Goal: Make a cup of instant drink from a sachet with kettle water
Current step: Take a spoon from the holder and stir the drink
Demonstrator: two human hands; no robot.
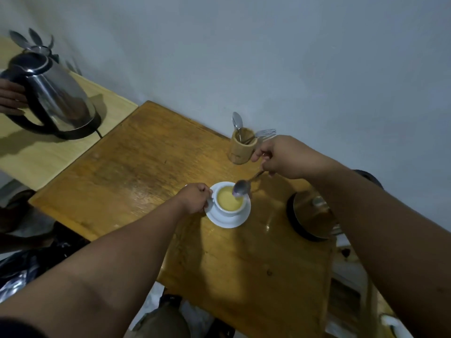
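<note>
The step in hand looked like stirring: the cup [229, 200] sat on its saucer [228, 222] mid-tabletop [136, 167], already filled with pale yellow drink. The right hand [280, 157] pinched a spoon [241, 187] by the handle, its bowl poised at the cup's far rim, perhaps just touching the liquid. The left hand [195, 197] was closed on the cup's side, seemingly at the handle. Next, the spoon needed lowering into the drink. The kettle [52, 93] stood well apart, a third hand [11, 96] on its handle.

Bamboo holder [241, 148] – forks [264, 132] inside – near lid [311, 217].
</note>
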